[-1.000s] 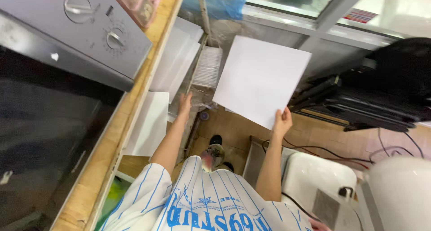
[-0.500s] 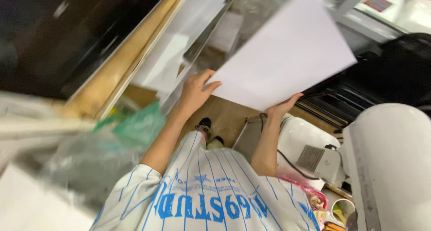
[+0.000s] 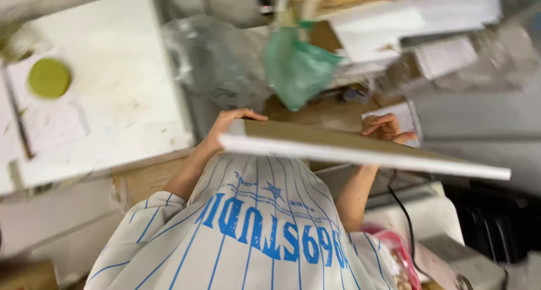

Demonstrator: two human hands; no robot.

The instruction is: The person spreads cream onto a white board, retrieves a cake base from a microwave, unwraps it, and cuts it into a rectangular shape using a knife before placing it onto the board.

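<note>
Head view shows me a large flat white board with a brown cardboard-like back (image 3: 360, 149), held nearly level in front of the striped shirt, its thin white edge running from left to lower right. I judge it light and stiff, likely to flex or catch air if swung, with edges smooth enough to slip; opposite edges are the natural places to hold it, and that is where I have it.

My left hand (image 3: 228, 125) is curled over the board's left corner, thumb on top and fingers wrapped under, gripping it. My right hand (image 3: 386, 126) is at the far edge, fingers bent on the board's upper face; it looks to be holding the edge, though the blur hides the exact grip. Both forearms rise from the elbows, set wide apart and bent, with the board spanning between them.

Beyond the board hangs a crumpled green plastic bag (image 3: 296, 64) beside a clear crumpled plastic sheet (image 3: 217, 59). Left of that is a scuffed white surface (image 3: 118, 81) carrying a round yellow-green disc (image 3: 49, 77). At lower right lies a black cable (image 3: 407, 222).
</note>
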